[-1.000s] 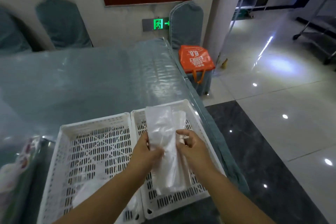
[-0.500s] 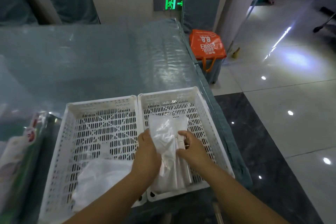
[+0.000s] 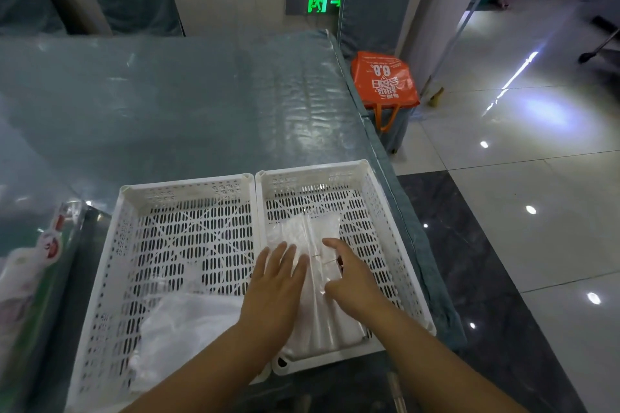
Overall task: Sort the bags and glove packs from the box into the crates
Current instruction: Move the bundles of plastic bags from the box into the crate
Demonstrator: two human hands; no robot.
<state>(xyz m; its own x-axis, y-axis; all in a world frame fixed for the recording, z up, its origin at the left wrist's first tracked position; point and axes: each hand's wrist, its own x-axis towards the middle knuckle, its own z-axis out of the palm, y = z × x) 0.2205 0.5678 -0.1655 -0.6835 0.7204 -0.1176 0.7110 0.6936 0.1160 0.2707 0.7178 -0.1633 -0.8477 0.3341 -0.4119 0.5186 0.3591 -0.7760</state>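
Two bare forearms reach forward from the bottom of the view over a pair of white slotted crates set side by side on a table covered in clear plastic. The left hand (image 3: 273,282) lies flat, fingers straight and spread, pressing on a clear pack (image 3: 313,282) of folded plastic that rests inside the right crate (image 3: 396,245). The right hand (image 3: 352,278) sits just beside it on the same pack, index finger extended, the other fingers loosely bent; neither hand grips anything. The pack lies directly under and between both hands, its long axis running away from the person, from the crate's near wall toward the far one. Both hands are about equally close to it. Just left of the left forearm, a crumpled white bag (image 3: 183,329) sits in the near part of the left crate (image 3: 134,245). Further left of the hands, at the edge of the view, is the box (image 3: 37,271) with printed packaging, where the next item probably waits; the left hand is nearer to it. Beyond the hands the table (image 3: 167,104) stretches away. Far right of the hands an orange bag (image 3: 385,80) rests on a covered chair.
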